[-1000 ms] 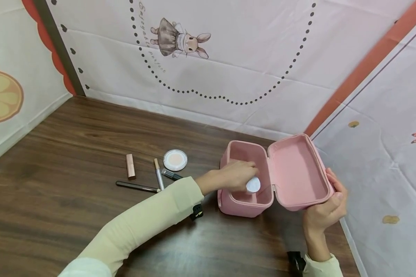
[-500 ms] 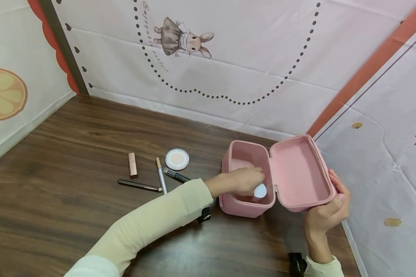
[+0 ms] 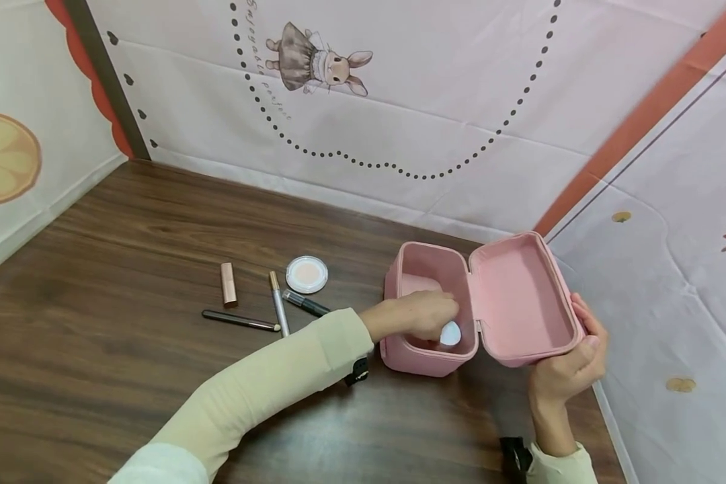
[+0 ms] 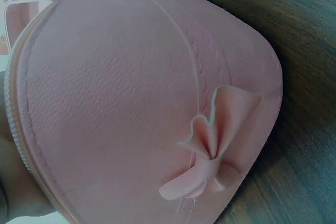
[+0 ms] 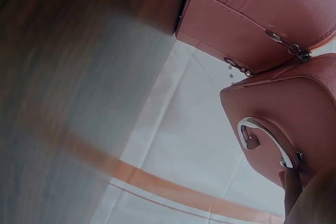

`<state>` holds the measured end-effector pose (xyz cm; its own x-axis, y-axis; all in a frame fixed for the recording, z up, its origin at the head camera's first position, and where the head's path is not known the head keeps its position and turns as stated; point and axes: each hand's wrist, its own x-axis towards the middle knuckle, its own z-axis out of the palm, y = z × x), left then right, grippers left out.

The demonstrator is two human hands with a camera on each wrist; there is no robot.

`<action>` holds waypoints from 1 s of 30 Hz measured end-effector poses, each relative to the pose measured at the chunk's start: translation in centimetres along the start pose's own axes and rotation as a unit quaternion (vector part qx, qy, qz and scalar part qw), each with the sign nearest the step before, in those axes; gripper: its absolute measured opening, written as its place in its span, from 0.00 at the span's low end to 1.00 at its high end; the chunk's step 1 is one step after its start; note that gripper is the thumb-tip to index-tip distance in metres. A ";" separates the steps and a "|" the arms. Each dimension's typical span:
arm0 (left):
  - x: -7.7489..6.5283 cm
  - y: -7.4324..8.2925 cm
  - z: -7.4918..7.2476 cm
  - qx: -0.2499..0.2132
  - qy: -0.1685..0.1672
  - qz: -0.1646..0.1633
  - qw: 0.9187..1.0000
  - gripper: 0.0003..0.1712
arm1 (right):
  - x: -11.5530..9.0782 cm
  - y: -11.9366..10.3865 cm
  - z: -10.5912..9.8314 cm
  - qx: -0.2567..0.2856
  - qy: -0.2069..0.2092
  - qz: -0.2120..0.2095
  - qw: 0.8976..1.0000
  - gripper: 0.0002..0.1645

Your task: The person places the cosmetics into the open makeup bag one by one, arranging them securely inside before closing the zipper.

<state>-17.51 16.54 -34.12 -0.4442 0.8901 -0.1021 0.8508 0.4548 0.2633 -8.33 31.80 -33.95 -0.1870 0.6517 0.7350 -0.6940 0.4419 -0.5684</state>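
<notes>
A pink cosmetic case [image 3: 426, 363] stands on the dark wood table with its lid [image 3: 523, 302] swung back to the right. My left hand [image 3: 428, 314] reaches down inside it, fingers curled, gripping a small thing with a round white end [image 3: 450, 334]; its lower part is hidden. The case's outer wall [image 4: 115, 87] with a pink bow [image 4: 210, 166] fills the left wrist view. My right hand [image 3: 569, 368] holds the lid's outer edge, thumb on the rim. In the right wrist view, a silver handle [image 5: 270, 135] shows on the lid, one finger right at its end.
Left of the case lie a round compact [image 3: 306, 274], a rose-gold lipstick tube [image 3: 228, 286], a silver tube with a gold cap [image 3: 279, 309], a dark stick with a clear end [image 3: 305, 303] and a black brush [image 3: 238, 320]. Printed cloth walls [image 3: 429, 101] stand close behind and at the right.
My left hand has moved slightly right and deeper into the case, the white-ended thing moving with it. The right hand keeps its hold on the lid.
</notes>
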 end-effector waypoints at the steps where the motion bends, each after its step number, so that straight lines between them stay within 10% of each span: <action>1: 0.0 0.1 0.1 0.004 -0.005 0.001 1.000 0.04 | 0.0 0.0 0.0 -0.003 0.001 0.000 1.000 0.23; 30: 0.4 0.4 1.1 -0.007 -0.048 -0.012 0.999 0.11 | -0.1 0.2 -0.2 0.000 0.009 0.004 1.000 0.22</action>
<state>-17.04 17.13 -35.13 -0.4339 0.8784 -0.2005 0.8360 0.4755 0.2738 -8.33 31.89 -34.21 -0.1802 0.6665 0.7234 -0.6930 0.4359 -0.5743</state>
